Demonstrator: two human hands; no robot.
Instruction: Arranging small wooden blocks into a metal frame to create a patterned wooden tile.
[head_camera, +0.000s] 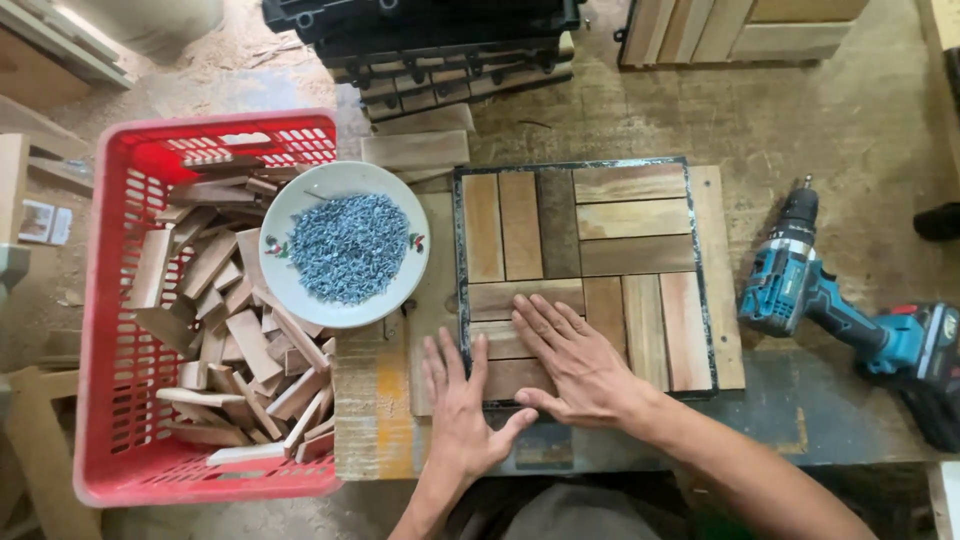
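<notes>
Both hands flat, no grip closed: right hand (570, 360) presses slats in tile frame (585, 275); left hand (462, 410) rests at its edge. Slat-seating step, seemingly; next needs screws (348, 247), drill (820, 290).

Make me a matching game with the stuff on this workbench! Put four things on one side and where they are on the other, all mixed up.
Things:
1. bowl of screws
2. cordless drill
3. red basket
4. right hand

Places:
A. lying to the right of the slat tile
B. flat on the wooden slats of the tile
C. at the left, full of small wood pieces
D. resting on the basket's right edge

Pairs: 1-D, 2-A, 3-C, 4-B
</notes>
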